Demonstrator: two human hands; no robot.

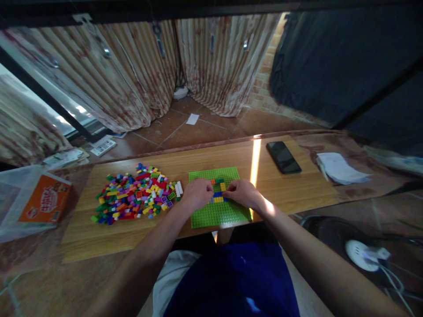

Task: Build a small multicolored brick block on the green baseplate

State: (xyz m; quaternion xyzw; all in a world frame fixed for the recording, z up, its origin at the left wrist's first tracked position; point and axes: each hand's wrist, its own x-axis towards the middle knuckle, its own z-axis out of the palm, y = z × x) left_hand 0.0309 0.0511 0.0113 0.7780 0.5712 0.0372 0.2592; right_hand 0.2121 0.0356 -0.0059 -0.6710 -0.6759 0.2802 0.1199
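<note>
A green studded baseplate [214, 219] lies on the wooden table under both hands. On it, toy bricks form a small outline: yellow bricks [222, 187] at the right, an orange brick [213, 182] and a dark green one at the back, more yellow in front. My left hand [197, 193] is closed at the outline's left side, its fingers curled; what they hold, if anything, is hidden. From the right, my right hand [243, 193] pinches at the end of a blue brick [218, 194], thumb and finger touching it.
A heap of loose coloured bricks [135, 193] spreads left of the baseplate, with white bricks [179, 189] at its edge. A black phone [283, 157] lies at the back right, papers [340, 168] beyond it. A plastic bin with an orange label [46, 200] stands far left.
</note>
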